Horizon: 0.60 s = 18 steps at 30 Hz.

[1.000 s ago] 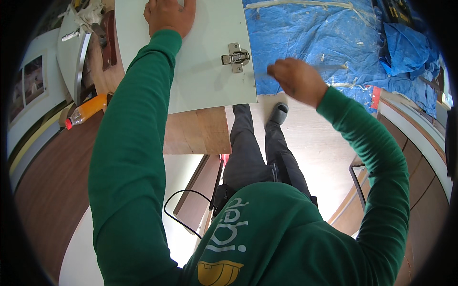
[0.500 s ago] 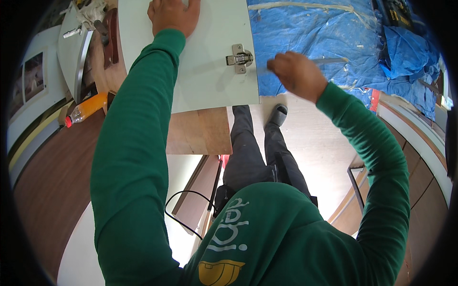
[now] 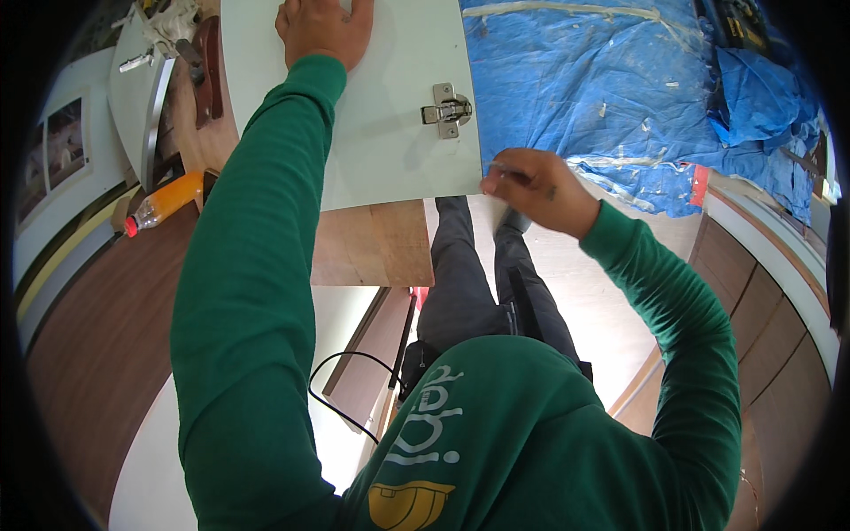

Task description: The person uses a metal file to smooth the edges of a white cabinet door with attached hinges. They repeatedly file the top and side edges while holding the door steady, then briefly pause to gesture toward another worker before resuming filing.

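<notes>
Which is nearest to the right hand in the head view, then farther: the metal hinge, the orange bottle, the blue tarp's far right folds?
1. Hinge, on the white panel, up-left of the right hand.
2. Tarp folds, upper right.
3. Orange bottle, far left.

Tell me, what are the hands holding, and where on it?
The left hand lies flat on the white panel, pressing its far part. The right hand pinches something thin at the panel's near right corner; what it is cannot be told.
</notes>
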Motion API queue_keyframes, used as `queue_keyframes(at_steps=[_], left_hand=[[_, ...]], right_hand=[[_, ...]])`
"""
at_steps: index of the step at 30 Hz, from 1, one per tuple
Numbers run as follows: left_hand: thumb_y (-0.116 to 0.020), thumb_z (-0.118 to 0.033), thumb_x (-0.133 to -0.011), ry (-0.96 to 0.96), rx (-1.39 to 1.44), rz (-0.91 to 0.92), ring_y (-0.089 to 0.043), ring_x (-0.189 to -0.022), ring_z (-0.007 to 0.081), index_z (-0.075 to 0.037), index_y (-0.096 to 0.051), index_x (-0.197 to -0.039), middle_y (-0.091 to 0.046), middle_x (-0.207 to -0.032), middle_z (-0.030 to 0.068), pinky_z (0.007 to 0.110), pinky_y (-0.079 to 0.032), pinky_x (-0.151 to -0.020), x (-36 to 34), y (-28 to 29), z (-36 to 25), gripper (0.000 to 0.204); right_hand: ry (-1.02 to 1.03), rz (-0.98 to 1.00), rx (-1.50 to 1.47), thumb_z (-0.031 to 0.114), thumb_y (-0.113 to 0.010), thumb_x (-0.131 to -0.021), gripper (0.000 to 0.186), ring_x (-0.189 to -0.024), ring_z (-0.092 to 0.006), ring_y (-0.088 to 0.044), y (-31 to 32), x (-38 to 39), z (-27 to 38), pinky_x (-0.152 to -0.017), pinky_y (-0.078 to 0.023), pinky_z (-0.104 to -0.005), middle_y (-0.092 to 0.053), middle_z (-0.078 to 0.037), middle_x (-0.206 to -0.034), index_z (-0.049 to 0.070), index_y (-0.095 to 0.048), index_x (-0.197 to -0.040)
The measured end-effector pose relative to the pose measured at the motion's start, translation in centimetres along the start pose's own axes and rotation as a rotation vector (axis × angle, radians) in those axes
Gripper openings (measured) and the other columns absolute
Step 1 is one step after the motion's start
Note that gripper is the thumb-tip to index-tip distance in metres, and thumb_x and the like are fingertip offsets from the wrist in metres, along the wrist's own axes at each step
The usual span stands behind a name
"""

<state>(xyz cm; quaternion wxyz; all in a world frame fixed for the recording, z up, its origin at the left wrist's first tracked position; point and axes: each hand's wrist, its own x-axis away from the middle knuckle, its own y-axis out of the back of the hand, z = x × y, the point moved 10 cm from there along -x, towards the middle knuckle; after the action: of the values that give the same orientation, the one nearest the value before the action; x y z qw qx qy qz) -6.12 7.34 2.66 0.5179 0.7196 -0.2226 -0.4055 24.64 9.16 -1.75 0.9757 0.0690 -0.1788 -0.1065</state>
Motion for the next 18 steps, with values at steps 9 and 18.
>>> queue_keyframes(at_steps=[9, 18], left_hand=[[-0.056, -0.039, -0.102, 0.041, -0.001, 0.075, -0.035, -0.148, 0.0397, -0.004, -0.049, -0.149, -0.041, -0.160, 0.0204, 0.052, -0.023, -0.124, -0.2, -0.4, 0.3, 0.059], [-0.057, -0.038, -0.101, 0.009, -0.007, 0.017, -0.037, -0.146, 0.0401, -0.005, -0.050, -0.148, -0.043, -0.158, 0.0204, 0.052, -0.024, -0.122, 0.1, -0.2, 0.1, 0.057]], right_hand=[[0.127, 0.019, 0.069, 0.014, -0.069, -0.094, 0.018, -0.069, -0.0329, -0.062, -3.7, 3.2, 1.4, -0.065, -0.048, -0.0416, -0.062, -0.017, -0.075, -0.001, -0.064, -0.086], [0.210, -0.104, 0.229, 0.005, -0.066, -0.097, 0.009, -0.062, -0.0283, -0.056, 1.8, -0.2, 3.4, -0.062, -0.047, -0.0384, -0.058, -0.014, -0.074, 0.004, -0.063, -0.105]])
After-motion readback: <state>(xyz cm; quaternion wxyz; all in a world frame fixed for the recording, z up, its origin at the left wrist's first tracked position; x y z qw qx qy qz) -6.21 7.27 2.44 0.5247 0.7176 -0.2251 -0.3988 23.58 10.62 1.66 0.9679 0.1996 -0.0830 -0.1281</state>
